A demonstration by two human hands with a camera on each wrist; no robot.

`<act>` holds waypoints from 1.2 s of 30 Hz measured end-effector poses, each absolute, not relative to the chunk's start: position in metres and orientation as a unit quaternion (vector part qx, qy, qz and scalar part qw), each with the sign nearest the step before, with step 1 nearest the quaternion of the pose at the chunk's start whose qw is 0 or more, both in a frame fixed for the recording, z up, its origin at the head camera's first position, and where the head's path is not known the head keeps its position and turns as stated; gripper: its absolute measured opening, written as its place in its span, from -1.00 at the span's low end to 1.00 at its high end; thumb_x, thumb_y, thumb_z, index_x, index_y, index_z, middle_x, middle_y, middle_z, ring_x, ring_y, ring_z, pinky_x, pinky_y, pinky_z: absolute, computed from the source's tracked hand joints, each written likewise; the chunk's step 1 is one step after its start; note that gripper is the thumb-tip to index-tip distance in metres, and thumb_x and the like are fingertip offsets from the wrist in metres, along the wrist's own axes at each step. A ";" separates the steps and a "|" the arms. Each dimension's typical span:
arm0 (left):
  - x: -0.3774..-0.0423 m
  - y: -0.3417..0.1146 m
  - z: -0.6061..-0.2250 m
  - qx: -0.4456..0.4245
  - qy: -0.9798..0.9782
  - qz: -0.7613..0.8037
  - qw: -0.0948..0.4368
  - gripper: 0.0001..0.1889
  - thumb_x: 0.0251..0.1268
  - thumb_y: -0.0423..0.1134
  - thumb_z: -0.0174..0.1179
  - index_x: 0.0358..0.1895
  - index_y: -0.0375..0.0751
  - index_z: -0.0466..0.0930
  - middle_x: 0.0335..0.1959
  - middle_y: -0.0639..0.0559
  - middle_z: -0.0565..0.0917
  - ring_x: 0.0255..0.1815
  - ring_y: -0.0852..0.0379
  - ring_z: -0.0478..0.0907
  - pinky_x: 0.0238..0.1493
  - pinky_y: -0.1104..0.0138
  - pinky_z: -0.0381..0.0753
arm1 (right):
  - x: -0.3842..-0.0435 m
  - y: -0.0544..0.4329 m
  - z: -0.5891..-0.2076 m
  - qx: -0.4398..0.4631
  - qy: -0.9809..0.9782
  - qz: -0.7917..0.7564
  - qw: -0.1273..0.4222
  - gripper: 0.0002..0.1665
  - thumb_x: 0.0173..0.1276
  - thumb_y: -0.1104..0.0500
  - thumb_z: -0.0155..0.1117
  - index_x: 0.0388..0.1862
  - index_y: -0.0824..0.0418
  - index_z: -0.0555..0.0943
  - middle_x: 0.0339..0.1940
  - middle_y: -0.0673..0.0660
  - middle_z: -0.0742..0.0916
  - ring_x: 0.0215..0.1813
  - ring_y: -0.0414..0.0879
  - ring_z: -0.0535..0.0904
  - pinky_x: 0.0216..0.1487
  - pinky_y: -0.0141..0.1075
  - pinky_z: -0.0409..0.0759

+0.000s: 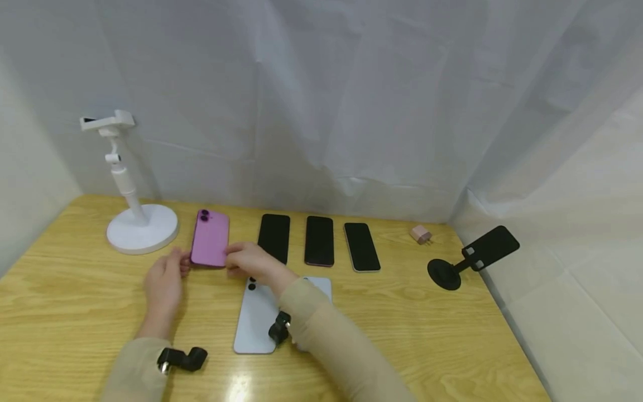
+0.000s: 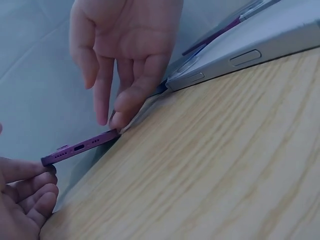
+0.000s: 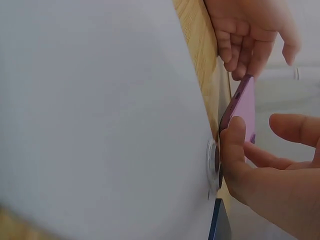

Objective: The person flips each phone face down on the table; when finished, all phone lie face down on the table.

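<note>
A pink phone (image 1: 211, 239) lies back up at the left of the row, its camera lenses at the far left corner. My left hand (image 1: 164, 282) touches its near left corner with the fingertips. At the near right corner, fingers of my right hand (image 1: 253, 262) touch its edge. In the right wrist view, both thumbs stand apart from the pink phone (image 3: 246, 105). In the left wrist view, the charging port edge of the pink phone (image 2: 82, 147) spans between the two hands. Below my right forearm lies a pale blue phone (image 1: 255, 326), back up.
Right of the pink phone lie three dark-screened phones (image 1: 273, 237), (image 1: 318, 241), (image 1: 362, 247). Another pale phone (image 1: 321, 285) is partly hidden by my right sleeve. A white phone stand (image 1: 143, 229) rises at left. A pink charger (image 1: 421, 234) and a black phone stand (image 1: 444, 274) sit at right.
</note>
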State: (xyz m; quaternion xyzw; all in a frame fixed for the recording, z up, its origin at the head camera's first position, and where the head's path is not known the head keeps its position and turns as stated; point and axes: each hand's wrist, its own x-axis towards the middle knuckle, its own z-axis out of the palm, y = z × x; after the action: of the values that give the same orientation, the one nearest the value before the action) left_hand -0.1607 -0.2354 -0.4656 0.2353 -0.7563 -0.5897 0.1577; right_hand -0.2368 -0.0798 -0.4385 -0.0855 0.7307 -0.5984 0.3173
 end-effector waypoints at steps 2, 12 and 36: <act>-0.161 -0.236 -0.467 0.221 -0.778 -0.570 0.147 -0.43 0.53 0.04 -0.25 0.04 -0.44 0.53 -0.22 -0.15 0.61 -0.27 0.17 0.48 -0.14 0.37 0.44 | -0.237 -0.075 -0.438 -0.084 0.730 -0.599 0.318 -0.44 0.24 0.42 0.08 0.27 0.41 0.43 -0.04 0.15 0.62 -0.25 -0.06 0.61 -0.05 -0.27 0.61; -0.161 -0.242 -0.470 0.149 -0.852 -0.493 0.093 -0.30 0.53 0.09 -0.36 0.11 -0.58 0.43 0.12 -0.51 0.38 0.16 -0.42 0.29 0.22 -0.17 0.20 | -0.236 -0.064 -0.437 -0.086 0.712 -0.615 0.328 -0.44 0.29 0.42 0.06 0.31 0.45 0.36 0.16 0.22 0.54 -0.05 -0.02 0.59 0.09 -0.21 0.56; -0.162 -0.241 -0.472 0.128 -0.858 -0.482 0.127 -0.39 0.55 0.00 -0.29 0.13 -0.54 0.47 0.10 -0.46 0.41 0.15 -0.35 0.31 0.20 -0.16 0.22 | -0.235 -0.050 -0.437 -0.082 0.665 -0.655 0.348 -0.41 0.38 0.46 0.06 0.38 0.46 0.25 0.31 0.30 0.43 0.18 0.14 0.50 0.13 -0.17 0.54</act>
State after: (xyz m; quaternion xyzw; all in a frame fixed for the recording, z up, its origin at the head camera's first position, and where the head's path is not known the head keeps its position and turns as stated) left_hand -0.1619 -0.2409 -0.4722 0.1280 -0.8578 -0.4815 0.1265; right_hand -0.2353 -0.0497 -0.4369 -0.0816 0.6652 -0.6555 0.3481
